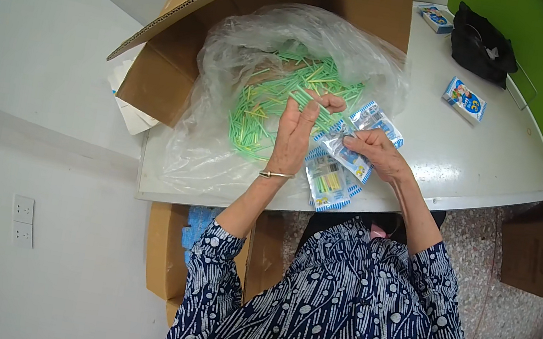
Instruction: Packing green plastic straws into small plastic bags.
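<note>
At frame centre I see my left hand (294, 134) pinching thin green-and-yellow sticks (312, 99) above the heap of sticks (259, 113) in clear plastic; my right hand (376, 151) grips a small clear blue-edged packet (349, 155) just right, over the bench (474, 160).

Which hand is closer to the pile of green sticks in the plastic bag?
Left. The left hand is raised over the green sticks; the right hand rests beside them on a small packet.

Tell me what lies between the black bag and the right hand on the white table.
Head view: between black bag and right hand, only bare white table.
</note>
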`<state>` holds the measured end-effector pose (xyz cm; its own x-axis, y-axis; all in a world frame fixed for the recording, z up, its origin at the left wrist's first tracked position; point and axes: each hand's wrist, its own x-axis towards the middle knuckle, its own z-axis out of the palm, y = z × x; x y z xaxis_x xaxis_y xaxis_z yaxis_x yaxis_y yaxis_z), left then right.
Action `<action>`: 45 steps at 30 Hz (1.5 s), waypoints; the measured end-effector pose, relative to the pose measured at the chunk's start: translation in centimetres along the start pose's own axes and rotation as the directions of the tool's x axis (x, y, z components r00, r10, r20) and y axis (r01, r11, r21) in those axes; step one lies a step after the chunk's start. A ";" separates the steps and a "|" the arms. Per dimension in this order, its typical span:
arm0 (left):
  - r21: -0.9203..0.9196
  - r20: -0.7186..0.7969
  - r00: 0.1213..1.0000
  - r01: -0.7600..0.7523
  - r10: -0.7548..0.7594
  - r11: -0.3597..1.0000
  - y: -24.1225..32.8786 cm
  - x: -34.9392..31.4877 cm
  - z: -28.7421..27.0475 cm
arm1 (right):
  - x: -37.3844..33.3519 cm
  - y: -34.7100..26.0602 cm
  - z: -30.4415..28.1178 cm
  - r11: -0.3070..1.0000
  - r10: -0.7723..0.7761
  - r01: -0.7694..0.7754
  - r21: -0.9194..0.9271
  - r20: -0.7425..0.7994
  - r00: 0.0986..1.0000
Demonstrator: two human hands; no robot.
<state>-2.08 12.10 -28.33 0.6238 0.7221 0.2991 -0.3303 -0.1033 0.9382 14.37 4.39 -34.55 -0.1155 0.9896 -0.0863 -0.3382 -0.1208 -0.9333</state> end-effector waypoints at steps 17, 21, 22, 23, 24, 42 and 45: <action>0.028 0.014 1.000 -0.002 0.002 1.000 -0.2 -1.3 0.7 | -1.0 -0.4 0.3 1.000 -0.003 0.002 0.022 0.022 1.000; 0.059 -0.056 0.997 -0.053 0.056 0.997 0.6 -0.5 0.2 | -1.3 -0.3 0.1 1.000 0.010 -0.010 0.009 0.039 0.999; 0.013 -0.080 0.994 -0.066 0.067 0.998 0.7 -0.4 0.3 | -1.3 -0.3 0.1 1.000 0.012 -0.012 0.009 0.036 0.999; 0.014 -0.080 0.995 -0.066 0.067 0.998 0.5 -0.6 0.2 | -1.3 -0.2 0.1 1.000 0.014 -0.014 0.010 0.033 0.999; 0.055 -0.035 0.998 -0.058 0.060 0.997 0.2 -0.7 0.2 | -1.3 -0.2 0.1 1.000 0.013 -0.013 0.010 0.032 0.999; 0.090 -0.013 0.998 -0.060 0.061 0.994 -0.9 -2.9 1.7 | -2.0 -0.1 0.6 0.998 0.034 -0.036 0.049 0.047 0.998; 0.110 -0.017 0.999 -0.036 0.038 0.993 -0.8 -3.4 2.1 | -2.1 0.1 0.4 0.997 0.033 -0.036 0.064 0.052 0.998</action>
<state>-2.43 8.31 -29.70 0.5984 0.7293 0.3318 -0.2730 -0.2038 0.9402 14.21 2.24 -34.34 -0.1745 0.9797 -0.0984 -0.3928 -0.1609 -0.9054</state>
